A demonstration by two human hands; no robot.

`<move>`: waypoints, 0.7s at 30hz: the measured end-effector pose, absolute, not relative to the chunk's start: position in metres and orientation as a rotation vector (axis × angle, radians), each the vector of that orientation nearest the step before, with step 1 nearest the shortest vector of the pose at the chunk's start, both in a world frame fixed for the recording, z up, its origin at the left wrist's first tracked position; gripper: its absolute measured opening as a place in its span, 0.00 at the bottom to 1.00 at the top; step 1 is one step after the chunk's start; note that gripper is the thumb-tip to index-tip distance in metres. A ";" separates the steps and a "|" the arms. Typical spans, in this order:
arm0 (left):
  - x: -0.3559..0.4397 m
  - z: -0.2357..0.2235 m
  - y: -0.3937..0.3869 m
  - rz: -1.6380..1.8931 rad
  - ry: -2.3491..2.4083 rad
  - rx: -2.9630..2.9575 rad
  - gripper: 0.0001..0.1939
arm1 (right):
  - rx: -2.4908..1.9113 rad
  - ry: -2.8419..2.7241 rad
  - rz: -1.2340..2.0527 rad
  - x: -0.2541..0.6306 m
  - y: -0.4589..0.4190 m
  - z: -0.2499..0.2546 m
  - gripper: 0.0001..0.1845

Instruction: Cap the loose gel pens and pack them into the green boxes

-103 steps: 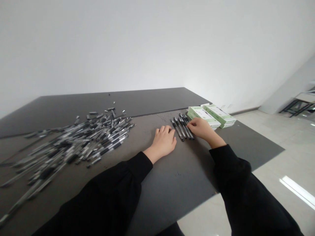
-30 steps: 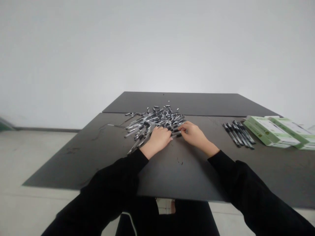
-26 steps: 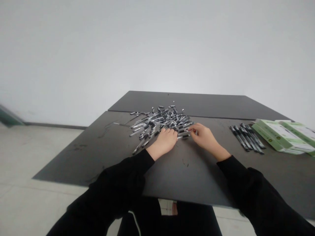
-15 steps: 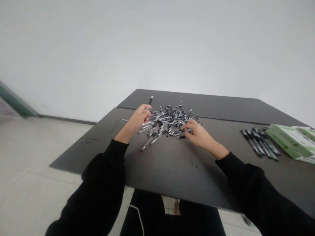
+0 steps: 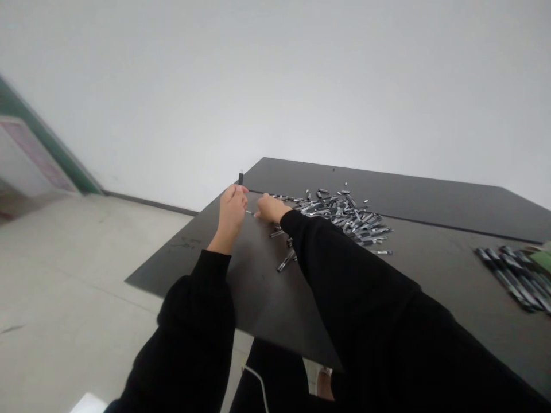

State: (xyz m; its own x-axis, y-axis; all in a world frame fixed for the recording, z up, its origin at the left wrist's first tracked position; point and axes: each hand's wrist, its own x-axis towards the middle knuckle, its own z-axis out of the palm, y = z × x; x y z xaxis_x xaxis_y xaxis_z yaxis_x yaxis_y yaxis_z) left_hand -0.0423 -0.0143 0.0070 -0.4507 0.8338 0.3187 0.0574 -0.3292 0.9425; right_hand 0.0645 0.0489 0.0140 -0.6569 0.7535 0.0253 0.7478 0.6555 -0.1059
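My left hand (image 5: 232, 207) is closed around a pen (image 5: 240, 179), whose dark grip and clear tip stick up above the fingers. Just to its right, my right hand (image 5: 267, 209) reaches across to the left side of the heap, low over the table. Its fingertips pinch a thin whitish pen refill (image 5: 249, 212), which shows as a short piece between the two hands. Clear and black pen parts (image 5: 340, 211) lie in a loose heap right of that hand. My right sleeve covers the near side of the heap.
The dark table (image 5: 275, 304) has a seam running behind the heap. Filled bundles of pens (image 5: 512, 278) lie at the right, beside a green box edge (image 5: 543, 261). A white wall (image 5: 301, 74) rises behind the table. Small caps lie scattered behind the heap.
My right hand has left the near right of the heap and crossed to its left side, close to my left hand. The view has turned left. My left hand still holds the pen.
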 end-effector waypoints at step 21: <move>0.055 -0.005 -0.063 1.054 0.746 1.571 0.15 | -0.845 -1.373 1.359 0.307 -0.037 0.096 0.09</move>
